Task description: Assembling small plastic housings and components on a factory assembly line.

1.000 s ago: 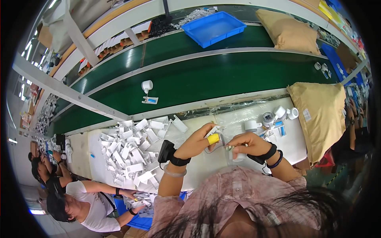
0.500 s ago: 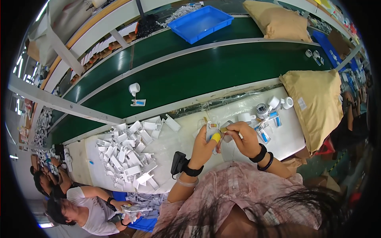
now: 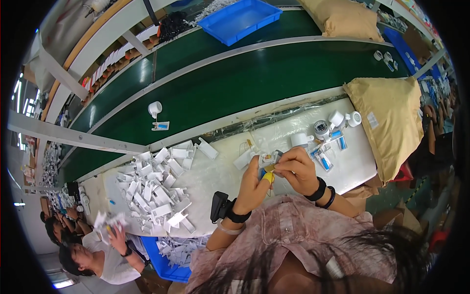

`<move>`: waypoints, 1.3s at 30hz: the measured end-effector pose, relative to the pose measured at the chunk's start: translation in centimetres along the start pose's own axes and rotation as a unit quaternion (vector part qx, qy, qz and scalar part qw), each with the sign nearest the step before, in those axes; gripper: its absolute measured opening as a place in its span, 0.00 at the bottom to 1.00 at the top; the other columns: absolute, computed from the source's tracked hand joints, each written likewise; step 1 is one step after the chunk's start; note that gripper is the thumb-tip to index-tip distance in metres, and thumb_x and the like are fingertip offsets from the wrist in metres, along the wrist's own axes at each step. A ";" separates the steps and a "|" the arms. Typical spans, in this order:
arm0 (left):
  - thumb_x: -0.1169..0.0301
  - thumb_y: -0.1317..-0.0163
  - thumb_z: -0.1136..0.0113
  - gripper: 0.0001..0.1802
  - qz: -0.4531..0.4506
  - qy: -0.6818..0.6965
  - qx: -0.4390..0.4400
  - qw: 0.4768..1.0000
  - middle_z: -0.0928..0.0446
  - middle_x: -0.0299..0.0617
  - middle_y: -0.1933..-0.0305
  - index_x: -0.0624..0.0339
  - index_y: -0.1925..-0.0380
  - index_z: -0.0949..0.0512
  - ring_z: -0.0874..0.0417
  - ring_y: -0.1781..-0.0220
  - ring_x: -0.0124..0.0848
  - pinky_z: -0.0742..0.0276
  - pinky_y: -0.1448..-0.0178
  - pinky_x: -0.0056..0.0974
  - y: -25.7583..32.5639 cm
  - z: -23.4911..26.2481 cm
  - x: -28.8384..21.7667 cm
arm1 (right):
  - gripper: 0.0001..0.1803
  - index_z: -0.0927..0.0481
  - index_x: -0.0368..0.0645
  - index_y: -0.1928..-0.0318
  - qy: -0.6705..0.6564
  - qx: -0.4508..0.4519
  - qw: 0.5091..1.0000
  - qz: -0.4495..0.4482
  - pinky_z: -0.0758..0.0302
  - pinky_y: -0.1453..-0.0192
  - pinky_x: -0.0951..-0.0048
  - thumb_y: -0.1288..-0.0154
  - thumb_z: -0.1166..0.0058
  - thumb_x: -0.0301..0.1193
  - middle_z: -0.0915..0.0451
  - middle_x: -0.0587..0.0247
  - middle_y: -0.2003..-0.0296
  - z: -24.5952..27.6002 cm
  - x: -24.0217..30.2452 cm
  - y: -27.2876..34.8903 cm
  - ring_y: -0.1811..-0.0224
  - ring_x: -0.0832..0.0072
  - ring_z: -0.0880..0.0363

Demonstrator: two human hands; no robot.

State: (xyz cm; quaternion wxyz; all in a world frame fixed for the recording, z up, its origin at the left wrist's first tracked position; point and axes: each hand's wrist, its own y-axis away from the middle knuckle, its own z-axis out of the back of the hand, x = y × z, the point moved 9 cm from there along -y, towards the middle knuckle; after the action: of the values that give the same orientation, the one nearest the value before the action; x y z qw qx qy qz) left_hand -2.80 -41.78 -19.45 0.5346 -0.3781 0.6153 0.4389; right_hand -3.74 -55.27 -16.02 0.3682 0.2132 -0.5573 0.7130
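Observation:
My left hand [image 3: 252, 192], with a yellow cover [image 3: 268, 177] on its thumb, pinches a small white plastic housing [image 3: 267, 159] that has a bit of blue showing below it. Fingertips of my right hand [image 3: 299, 172] are closed at the same piece, near a small brownish part; exactly what they grip is too small to make out. Just beyond my left fingers lies another white housing [image 3: 242, 160]. Right of my hands, round white lamp-like heads [image 3: 321, 128] sit beside white holders with blue cylinders [image 3: 324, 160].
Many white plastic casings [image 3: 155, 188] are heaped on the table at left. A green conveyor [image 3: 235, 81] runs beyond, carrying a wired unit [image 3: 160, 126] and a blue tray [image 3: 240, 22]. A brown paper sack [image 3: 387, 127] stands right. A co-worker [image 3: 100, 255] lifts white parts beside a blue bin [image 3: 164, 269].
My right fingertips have drawn in against the piece, and a thin reddish wire seen earlier is now hidden. The co-worker's hand has risen with white parts. The view has shifted slightly.

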 end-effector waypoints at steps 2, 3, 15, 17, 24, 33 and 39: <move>0.85 0.44 0.63 0.24 0.008 -0.006 0.018 1.000 0.28 0.41 0.62 0.67 0.45 0.35 0.27 0.68 0.25 0.27 0.64 0.30 0.0 -0.2 0.2 | 0.13 0.16 0.47 0.63 0.002 0.002 1.000 -0.011 0.30 0.55 0.69 0.51 0.33 0.20 0.23 0.65 0.64 0.0 -0.2 0.1 0.61 0.67 0.27; 0.85 0.44 0.63 0.24 0.009 -0.005 0.018 1.000 0.28 0.41 0.62 0.67 0.45 0.35 0.27 0.68 0.25 0.27 0.64 0.30 0.0 -0.2 0.3 | 0.13 0.16 0.47 0.63 0.001 0.002 1.000 -0.012 0.30 0.55 0.69 0.51 0.33 0.20 0.23 0.65 0.64 -0.1 -0.3 0.1 0.61 0.67 0.27; 0.82 0.40 0.60 0.20 -0.018 -0.023 0.027 0.999 0.28 0.39 0.65 0.66 0.47 0.33 0.27 0.68 0.24 0.28 0.64 0.29 0.2 -0.3 0.5 | 0.14 0.16 0.48 0.62 0.011 -0.012 1.000 0.003 0.32 0.55 0.69 0.52 0.32 0.20 0.23 0.68 0.65 0.2 -0.2 0.1 0.62 0.68 0.28; 0.78 0.35 0.56 0.17 -0.054 0.025 0.051 0.997 0.28 0.38 0.65 0.66 0.45 0.34 0.28 0.68 0.23 0.28 0.65 0.28 0.4 -0.4 0.2 | 0.15 0.16 0.47 0.62 0.017 -0.008 1.000 0.010 0.33 0.55 0.69 0.53 0.32 0.20 0.23 0.68 0.65 0.2 0.1 -0.1 0.62 0.68 0.29; 0.73 0.35 0.48 0.20 -0.049 -0.049 0.004 0.998 0.22 0.44 0.62 0.66 0.43 0.32 0.23 0.64 0.30 0.27 0.58 0.33 0.7 -0.1 0.7 | 0.14 0.17 0.48 0.63 0.017 0.001 1.000 0.023 0.36 0.55 0.68 0.52 0.31 0.23 0.23 0.69 0.66 0.3 0.2 -0.3 0.64 0.67 0.32; 0.74 0.33 0.50 0.18 -0.073 -0.074 -0.035 0.994 0.25 0.43 0.67 0.65 0.44 0.31 0.26 0.75 0.25 0.30 0.70 0.31 0.8 0.0 0.4 | 0.13 0.17 0.47 0.63 0.022 0.007 0.999 0.029 0.36 0.54 0.68 0.52 0.32 0.24 0.23 0.69 0.67 0.1 0.5 -0.4 0.64 0.67 0.32; 0.71 0.32 0.46 0.15 -0.070 -0.087 -0.054 0.992 0.25 0.40 0.71 0.66 0.48 0.27 0.26 0.76 0.24 0.31 0.72 0.30 0.7 0.5 0.8 | 0.13 0.18 0.46 0.63 0.024 0.013 0.999 0.041 0.35 0.53 0.67 0.52 0.33 0.23 0.23 0.68 0.67 -0.3 0.5 -0.4 0.64 0.66 0.29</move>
State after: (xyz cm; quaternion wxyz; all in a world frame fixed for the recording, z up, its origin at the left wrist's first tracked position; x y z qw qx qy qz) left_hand -3.40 -41.05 -20.17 0.5947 -0.4088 0.5140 0.4637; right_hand -3.73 -54.79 -15.44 0.3492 0.1782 -0.5472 0.7395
